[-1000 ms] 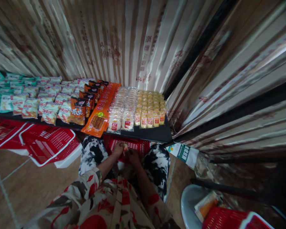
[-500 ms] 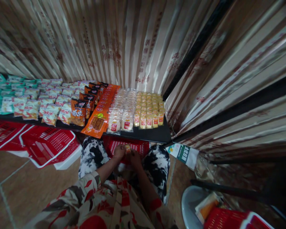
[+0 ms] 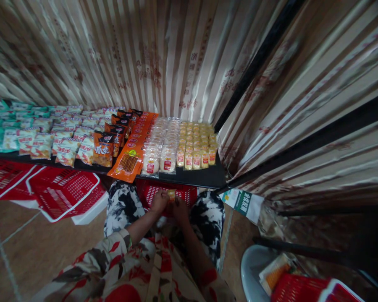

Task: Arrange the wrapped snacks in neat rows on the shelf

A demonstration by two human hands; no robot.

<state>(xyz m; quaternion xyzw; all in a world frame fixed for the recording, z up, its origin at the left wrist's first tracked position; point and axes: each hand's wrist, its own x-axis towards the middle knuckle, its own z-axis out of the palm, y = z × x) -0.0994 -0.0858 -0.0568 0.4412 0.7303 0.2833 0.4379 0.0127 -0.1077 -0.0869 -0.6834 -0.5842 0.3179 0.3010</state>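
Between my knees, my left hand (image 3: 159,202) and my right hand (image 3: 179,209) come together on a small yellow snack packet (image 3: 171,193). The fingers of both hands are closed on it, and its top end shows between them. Below and behind the hands sits a red basket (image 3: 189,195). On the dark shelf (image 3: 201,177) in front stand rows of similar small yellow packets (image 3: 197,159). Beside them are clear packets of pale round cakes (image 3: 150,163). A large flat orange bag (image 3: 129,161) lies to their left.
Orange-black snack bags (image 3: 103,149) and several white-and-green bags (image 3: 67,149) fill the shelf's left part. Red baskets (image 3: 66,191) stand on the floor at left. At lower right are a grey tub (image 3: 250,268) and another red basket (image 3: 297,289). A pleated curtain (image 3: 176,54) hangs behind.
Both hands have shifted slightly, and the packet between them has moved a little up and to the right. The goods on the shelf stay as they were.
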